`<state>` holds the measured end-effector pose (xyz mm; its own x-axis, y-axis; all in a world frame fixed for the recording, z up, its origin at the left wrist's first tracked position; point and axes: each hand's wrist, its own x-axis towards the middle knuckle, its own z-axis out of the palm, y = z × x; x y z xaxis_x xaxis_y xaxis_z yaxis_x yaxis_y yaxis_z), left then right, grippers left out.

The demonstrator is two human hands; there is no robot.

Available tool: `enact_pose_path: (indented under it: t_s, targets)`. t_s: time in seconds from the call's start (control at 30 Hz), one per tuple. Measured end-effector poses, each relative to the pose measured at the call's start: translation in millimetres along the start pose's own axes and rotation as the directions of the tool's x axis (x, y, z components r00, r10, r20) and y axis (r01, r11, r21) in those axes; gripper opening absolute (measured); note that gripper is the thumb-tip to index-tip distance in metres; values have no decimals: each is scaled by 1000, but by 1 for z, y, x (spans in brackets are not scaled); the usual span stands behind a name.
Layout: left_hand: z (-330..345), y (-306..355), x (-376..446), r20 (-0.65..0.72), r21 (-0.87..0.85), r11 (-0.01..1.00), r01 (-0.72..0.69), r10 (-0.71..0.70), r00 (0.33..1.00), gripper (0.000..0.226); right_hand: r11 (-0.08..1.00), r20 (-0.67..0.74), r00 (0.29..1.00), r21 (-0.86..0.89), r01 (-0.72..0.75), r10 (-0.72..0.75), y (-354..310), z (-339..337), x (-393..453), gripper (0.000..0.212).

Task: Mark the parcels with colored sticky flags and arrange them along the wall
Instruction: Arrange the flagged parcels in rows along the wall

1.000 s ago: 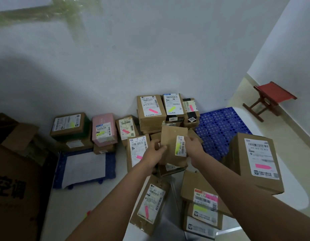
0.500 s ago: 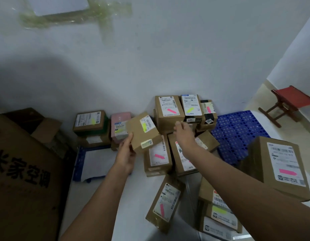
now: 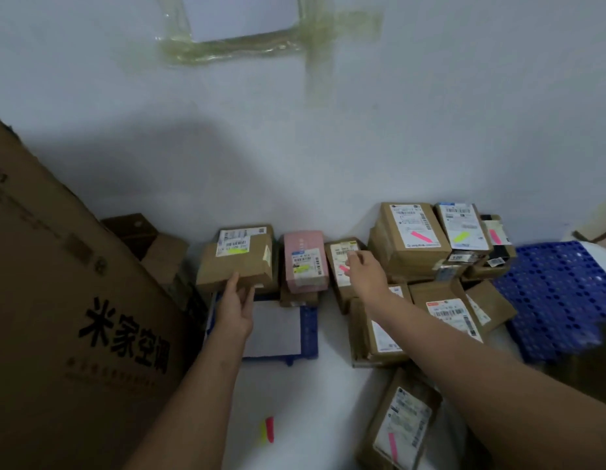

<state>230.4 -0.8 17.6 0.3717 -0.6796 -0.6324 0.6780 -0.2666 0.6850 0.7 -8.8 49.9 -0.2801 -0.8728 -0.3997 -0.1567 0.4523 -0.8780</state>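
A brown parcel with a yellow flag [image 3: 239,262] sits on top of another parcel against the wall. My left hand [image 3: 235,308] touches its near lower edge with straight fingers. To its right stand a pink parcel with a yellow flag [image 3: 305,262] and a small brown parcel with a pink flag [image 3: 340,266]. My right hand [image 3: 366,271] rests its fingertips on that small parcel's label and holds nothing. More flagged parcels [image 3: 415,237] are stacked along the wall further right. A yellow and a pink sticky flag [image 3: 267,430] lie on the white floor.
A big printed cardboard box [image 3: 84,334] fills the left side. A blue tray with white paper [image 3: 278,330] lies below the left parcels. Several parcels [image 3: 400,429] lie loose on the floor at the right, beside a blue perforated pallet [image 3: 559,293].
My left hand carried the yellow-flagged parcel left and set it on the stack by the wall. My right hand moved onto the small pink-flagged parcel. The view swung left.
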Motion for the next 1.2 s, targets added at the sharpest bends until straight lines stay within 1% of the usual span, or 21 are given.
enact_pose_path:
  t_s: [0.07,0.17,0.23,0.3,0.37,0.43,0.53,0.63,0.73,0.8,0.87,0.97,1.0,1.1,1.2]
  targets:
    - [8,13,16,-12,31,1000,1,-1,1000,58,1000,-1,1000,-25,0,0,-7,12,3,20]
    - [21,26,36,-31,78,997,27,-25,999,59,1000,-5,1000,-26,14,-14,-15,25,7,30]
    - [30,31,47,-40,98,994,44,-40,998,61,999,-7,1000,-44,20,-20,-17,29,9,32]
    - [38,33,55,-58,109,993,44,-37,998,62,1000,-15,1000,-28,10,-11,-19,29,10,30]
    - [47,35,59,-57,123,992,25,-18,998,63,1000,-26,1000,-24,4,-4,-16,29,13,23]
    - [52,34,62,-45,147,989,19,-13,999,62,1000,-45,999,-31,-4,2,-12,26,11,22]
    - [55,30,58,-49,147,989,29,-22,999,59,999,-69,997,-33,-34,32,-5,19,2,32]
    - [55,21,48,-56,212,976,45,-34,998,51,999,-74,997,-37,-37,34,3,8,-7,34]
    - [55,1,26,-46,275,959,73,-62,997,40,999,-76,997,-14,-30,28,7,-10,-16,35]
    - [57,-20,6,1,309,946,96,-102,995,28,1000,-75,997,9,-21,22,13,-28,-23,35]
    - [60,-43,-17,51,332,933,137,-163,985,23,1000,-73,997,21,-9,11,18,-48,-31,33]
    - [68,-81,-50,114,354,928,118,-167,979,32,1000,-75,997,-8,-6,5,28,-86,-43,34]
    - [73,-92,-63,126,341,934,109,-160,979,33,1000,-78,997,-15,2,-3,31,-100,-48,35]
    - [90,-125,-104,163,325,939,113,-174,971,25,999,-104,994,-31,32,-35,40,-144,-59,34]
    - [102,-153,-132,206,368,925,95,-181,962,33,999,-103,994,-43,28,-33,57,-179,-66,34]
